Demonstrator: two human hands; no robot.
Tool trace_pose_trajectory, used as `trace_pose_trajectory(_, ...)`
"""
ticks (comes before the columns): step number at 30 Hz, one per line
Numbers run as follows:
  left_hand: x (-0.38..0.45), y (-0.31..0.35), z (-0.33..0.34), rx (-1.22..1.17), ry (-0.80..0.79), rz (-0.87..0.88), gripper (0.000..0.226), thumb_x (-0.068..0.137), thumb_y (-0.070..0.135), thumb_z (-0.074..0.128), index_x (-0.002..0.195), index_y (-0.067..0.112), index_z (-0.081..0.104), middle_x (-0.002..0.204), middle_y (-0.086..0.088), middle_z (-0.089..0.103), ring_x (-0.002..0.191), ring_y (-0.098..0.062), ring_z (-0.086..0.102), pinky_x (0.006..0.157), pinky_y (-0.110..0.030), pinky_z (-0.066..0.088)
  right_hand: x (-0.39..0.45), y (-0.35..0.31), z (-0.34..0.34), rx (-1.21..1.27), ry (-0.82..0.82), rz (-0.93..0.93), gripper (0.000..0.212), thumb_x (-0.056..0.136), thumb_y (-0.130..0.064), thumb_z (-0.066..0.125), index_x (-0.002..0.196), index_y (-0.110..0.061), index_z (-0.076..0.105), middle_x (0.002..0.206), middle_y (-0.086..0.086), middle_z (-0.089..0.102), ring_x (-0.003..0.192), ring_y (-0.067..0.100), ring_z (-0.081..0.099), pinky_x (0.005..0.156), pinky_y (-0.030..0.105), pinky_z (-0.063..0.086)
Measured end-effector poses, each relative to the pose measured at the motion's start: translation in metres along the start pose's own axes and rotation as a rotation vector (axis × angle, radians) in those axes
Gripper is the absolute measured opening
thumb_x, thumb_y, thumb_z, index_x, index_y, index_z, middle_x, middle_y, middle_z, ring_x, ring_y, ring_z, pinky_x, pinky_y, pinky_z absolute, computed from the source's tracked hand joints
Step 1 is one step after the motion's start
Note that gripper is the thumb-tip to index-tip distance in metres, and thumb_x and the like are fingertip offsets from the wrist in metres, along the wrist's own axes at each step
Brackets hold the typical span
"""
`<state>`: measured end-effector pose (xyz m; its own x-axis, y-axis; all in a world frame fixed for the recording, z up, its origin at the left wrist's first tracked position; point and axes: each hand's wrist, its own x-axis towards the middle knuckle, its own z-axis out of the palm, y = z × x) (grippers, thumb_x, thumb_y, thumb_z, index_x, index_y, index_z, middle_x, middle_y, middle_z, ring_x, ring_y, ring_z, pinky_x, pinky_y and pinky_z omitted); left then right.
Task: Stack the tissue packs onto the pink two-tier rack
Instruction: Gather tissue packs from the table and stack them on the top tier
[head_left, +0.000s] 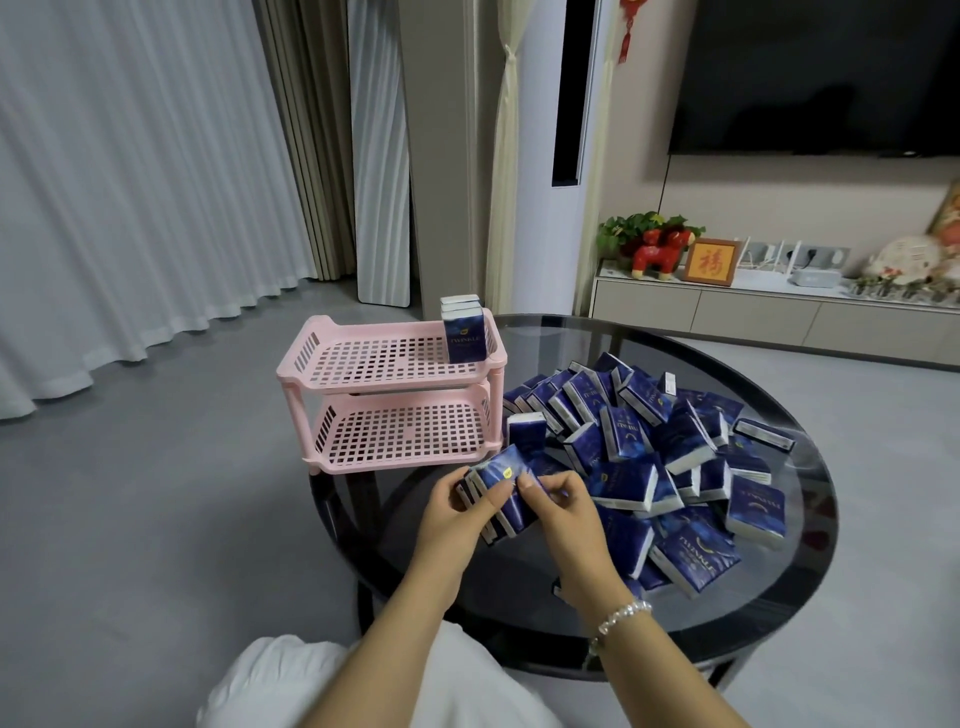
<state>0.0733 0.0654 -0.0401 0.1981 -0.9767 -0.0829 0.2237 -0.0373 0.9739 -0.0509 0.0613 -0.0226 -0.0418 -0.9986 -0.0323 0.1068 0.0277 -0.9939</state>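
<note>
The pink two-tier rack (363, 358) stands at the left edge of the round dark glass table (571, 613). A few blue tissue packs (464, 332) stand upright at the right end of its top tier; the lower tier is bare. A heap of blue tissue packs (654, 457) covers the table's middle and right. In front of the rack, my left hand (449, 525) and my right hand (563, 512) together hold a small bundle of tissue packs (501, 493) above the table, fingers curled round it from both sides.
The table's near rim curves just below my forearms, with my white-clad knee (291, 680) beneath. Grey floor lies to the left, white curtains (130, 182) behind. A low TV cabinet (753, 306) with ornaments runs along the back right wall.
</note>
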Motion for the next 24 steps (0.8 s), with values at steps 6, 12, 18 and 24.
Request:
trace_pose_trajectory(6, 0.006, -0.003, 0.01, -0.06, 0.011, -0.045, 0.047, 0.081, 0.012, 0.073, 0.124, 0.012, 0.055, 0.116, -0.007, 0.067, 0.103, -0.02, 0.066, 0.076, -0.026, 0.052, 0.001, -0.012, -0.035, -0.277, 0.041, -0.116, 0.007, 0.086, -0.02, 0.066, 0.091, -0.016, 0.066, 0.085, -0.004, 0.068, 0.079, 0.006, 0.063, 0.066, 0.014, 0.046)
trace_pose_trajectory(12, 0.014, -0.009, 0.014, -0.028, -0.006, -0.07, 0.058, 0.076, 0.018, 0.077, 0.128, 0.016, 0.053, 0.119, -0.005, 0.065, 0.107, -0.019, 0.064, 0.084, -0.03, 0.051, 0.003, -0.009, -0.084, -0.837, 0.23, -0.152, 0.021, 0.082, -0.027, 0.07, 0.099, -0.016, 0.066, 0.096, 0.0, 0.059, 0.084, 0.014, 0.059, 0.07, 0.021, 0.043)
trace_pose_trajectory(18, 0.016, -0.011, 0.016, -0.009, -0.013, -0.096, 0.058, 0.077, 0.019, 0.077, 0.129, 0.017, 0.053, 0.121, -0.005, 0.065, 0.105, -0.019, 0.065, 0.079, -0.03, 0.052, -0.001, 0.0, -0.097, -1.237, 0.219, -0.108, 0.048, 0.078, -0.047, 0.068, 0.117, -0.02, 0.059, 0.113, -0.001, 0.061, 0.111, 0.023, 0.045, 0.087, 0.03, 0.041)
trace_pose_trajectory(24, 0.014, -0.009, 0.015, -0.017, -0.003, -0.09, 0.054, 0.078, 0.019, 0.076, 0.127, 0.016, 0.055, 0.117, -0.004, 0.067, 0.102, -0.019, 0.066, 0.073, -0.029, 0.052, 0.001, -0.001, -0.093, -1.149, 0.19, -0.126, 0.042, 0.077, -0.041, 0.072, 0.113, -0.022, 0.063, 0.098, 0.0, 0.065, 0.105, 0.023, 0.044, 0.083, 0.03, 0.039)
